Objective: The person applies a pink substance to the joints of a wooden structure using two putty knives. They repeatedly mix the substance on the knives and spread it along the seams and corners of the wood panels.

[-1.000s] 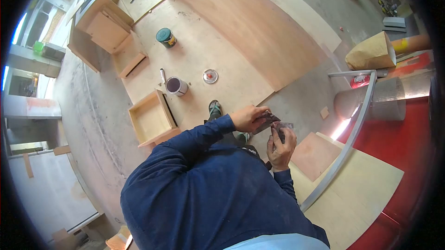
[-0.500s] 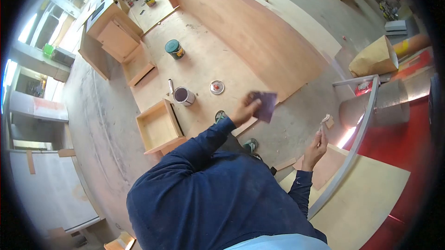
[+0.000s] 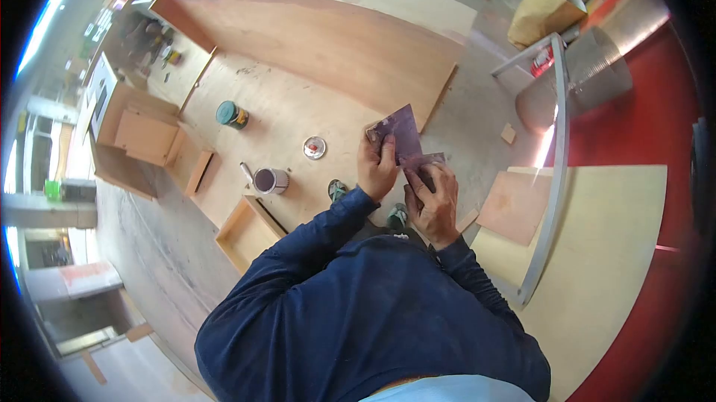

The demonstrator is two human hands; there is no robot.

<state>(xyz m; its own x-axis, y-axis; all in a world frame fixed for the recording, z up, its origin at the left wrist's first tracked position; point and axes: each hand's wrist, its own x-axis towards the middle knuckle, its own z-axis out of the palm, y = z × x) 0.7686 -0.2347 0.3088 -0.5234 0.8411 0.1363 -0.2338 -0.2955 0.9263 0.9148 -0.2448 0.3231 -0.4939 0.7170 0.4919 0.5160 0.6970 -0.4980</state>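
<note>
Both hands are in front of my body, close together. My left hand point(image 3: 378, 165) grips a flat, square, purple-stained plate point(image 3: 403, 130), thumb on its face and a dab of pale paste near the fingers. My right hand point(image 3: 435, 199) pinches a smaller purple-stained spreader point(image 3: 426, 159), whose edge meets the lower corner of the plate. Beyond the left wrist, on the wooden panel point(image 3: 291, 100), stand an open can point(image 3: 271, 181) with dark contents, a round lid point(image 3: 314, 148) and a teal-topped can point(image 3: 232, 115).
A wooden drawer point(image 3: 245, 234) lies left of my feet, with cabinet parts point(image 3: 147, 133) farther back. On the right, a grey metal frame point(image 3: 558, 148) crosses pale plywood point(image 3: 604, 268). A paper bag point(image 3: 547, 12) and a metal cylinder point(image 3: 605, 70) sit behind it.
My right hand has swung left from beside the metal frame to meet the left hand, bringing the spreader to the plate. The view has turned, and the plate is now held steady.
</note>
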